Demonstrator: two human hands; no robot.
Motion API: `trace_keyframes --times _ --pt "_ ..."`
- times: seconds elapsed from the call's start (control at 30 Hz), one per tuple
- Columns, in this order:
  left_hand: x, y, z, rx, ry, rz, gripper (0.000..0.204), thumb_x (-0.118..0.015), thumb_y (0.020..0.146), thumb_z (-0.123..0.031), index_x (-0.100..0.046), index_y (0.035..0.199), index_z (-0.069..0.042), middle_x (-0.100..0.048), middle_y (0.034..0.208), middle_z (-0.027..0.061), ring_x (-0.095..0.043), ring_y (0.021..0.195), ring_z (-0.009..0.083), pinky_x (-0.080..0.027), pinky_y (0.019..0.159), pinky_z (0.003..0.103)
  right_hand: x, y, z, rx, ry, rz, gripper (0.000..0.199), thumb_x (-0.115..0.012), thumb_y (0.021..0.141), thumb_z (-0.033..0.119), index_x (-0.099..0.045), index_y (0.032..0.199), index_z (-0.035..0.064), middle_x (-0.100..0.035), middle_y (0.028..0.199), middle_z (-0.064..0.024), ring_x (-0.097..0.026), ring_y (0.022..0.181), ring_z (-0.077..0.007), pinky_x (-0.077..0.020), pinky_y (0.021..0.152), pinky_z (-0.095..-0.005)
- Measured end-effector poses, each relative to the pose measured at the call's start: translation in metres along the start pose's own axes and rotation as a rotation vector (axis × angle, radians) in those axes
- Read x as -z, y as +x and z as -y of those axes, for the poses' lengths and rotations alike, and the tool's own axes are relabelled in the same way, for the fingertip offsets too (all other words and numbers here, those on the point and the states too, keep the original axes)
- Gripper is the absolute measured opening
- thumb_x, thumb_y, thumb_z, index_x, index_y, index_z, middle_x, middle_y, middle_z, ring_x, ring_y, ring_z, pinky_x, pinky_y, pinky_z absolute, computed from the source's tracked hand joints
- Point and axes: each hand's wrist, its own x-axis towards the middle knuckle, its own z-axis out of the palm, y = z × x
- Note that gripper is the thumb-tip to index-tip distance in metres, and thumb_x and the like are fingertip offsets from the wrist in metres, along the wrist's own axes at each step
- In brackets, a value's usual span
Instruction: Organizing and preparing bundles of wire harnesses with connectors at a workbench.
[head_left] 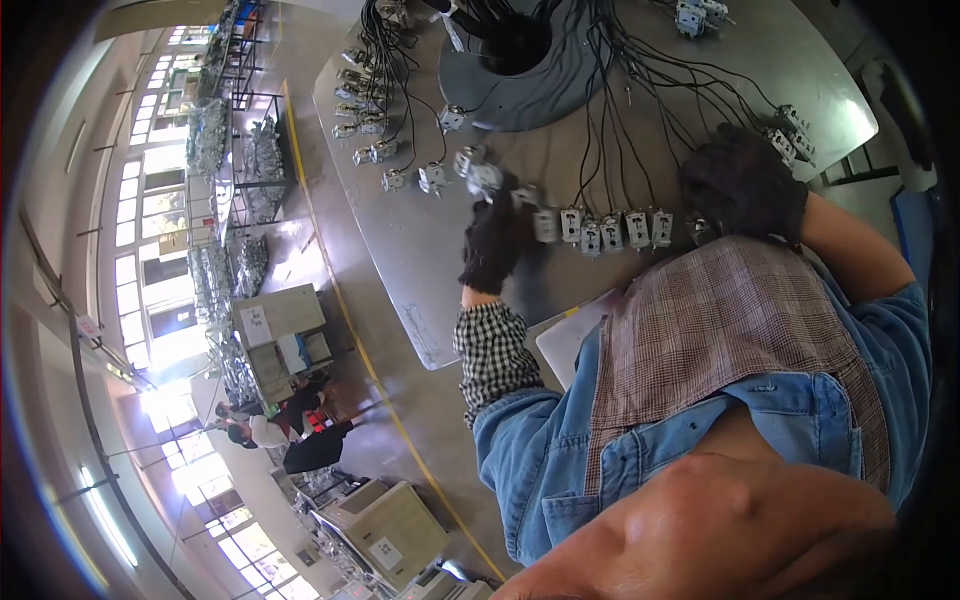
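My left hand (494, 243) wears a dark glove and a checked sleeve, and reaches up over the grey table (420, 250). Its fingertips grip a small grey wired part (485, 178), which is blurred. A row of similar small metal parts (603, 230) lies just to its right, each on a black wire running to a dark round disc (520, 75). My right hand (745, 185), also in a dark glove, rests bunched on the table at the right end of that row. What lies under it is hidden.
More wired parts (362, 110) lie along the table's left edge and its far right (790, 135). A pale flat sheet (568, 338) sits at the near edge. On the left are a yellow floor line (345, 300), racks (250, 170), boxes (285, 330) and distant people (265, 425).
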Motion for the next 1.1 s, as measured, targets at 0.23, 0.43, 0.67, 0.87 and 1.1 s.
trace_keyframes --times 0.23,0.43,0.67,0.87,1.1 --pt "0.026 -0.001 -0.011 -0.124 -0.336 -0.585 0.036 -0.075 0.094 -0.028 -0.070 0.119 -0.004 -0.075 0.092 0.0119 -0.072 0.077 0.0230 -0.056 0.068 0.037 -0.005 0.011 0.023 0.000 -0.074 -0.167 0.053 -0.076 0.080 0.032 -0.063 0.123 0.0042 -0.069 0.112 -0.0147 -0.066 0.107 -0.0348 -0.0496 0.102 -0.0474" --pt "0.005 0.032 -0.004 0.074 -0.037 -0.055 0.084 -0.079 0.086 -0.044 -0.042 0.151 -0.005 -0.062 0.137 0.0212 -0.067 0.115 0.0382 -0.055 0.092 0.046 0.001 0.023 0.041 0.108 0.133 0.122 0.058 -0.074 0.084 0.034 -0.058 0.132 0.0048 -0.062 0.128 -0.0179 -0.061 0.119 -0.0348 -0.0496 0.104 -0.0474" --pt "-0.005 -0.006 -0.010 -0.383 0.214 -0.175 0.080 -0.079 0.081 -0.037 -0.047 0.142 0.002 -0.069 0.107 0.0224 -0.070 0.088 0.0417 -0.058 0.073 0.050 -0.007 0.018 0.018 0.056 0.173 0.179 0.054 -0.073 0.082 0.033 -0.062 0.128 0.0068 -0.066 0.124 -0.0156 -0.062 0.119 -0.0341 -0.0504 0.105 -0.0451" --pt "-0.008 -0.017 -0.030 -0.274 0.239 0.101 0.091 -0.084 0.077 -0.045 -0.046 0.143 0.003 -0.065 0.118 0.0254 -0.068 0.100 0.0422 -0.058 0.078 0.050 -0.002 0.011 -0.005 0.064 0.104 0.097 0.049 -0.073 0.078 0.026 -0.065 0.122 0.0054 -0.067 0.122 -0.0153 -0.063 0.117 -0.0346 -0.0512 0.104 -0.0468" --pt "-0.025 0.006 -0.037 -0.877 0.129 -0.259 0.097 -0.087 0.064 -0.064 -0.057 0.132 -0.002 -0.058 0.130 0.0235 -0.065 0.100 0.0401 -0.054 0.084 0.052 -0.011 0.002 0.013 0.005 -0.012 -0.113 0.054 -0.076 0.074 0.024 -0.064 0.123 0.0045 -0.065 0.123 -0.0170 -0.062 0.116 -0.0368 -0.0509 0.103 -0.0482"
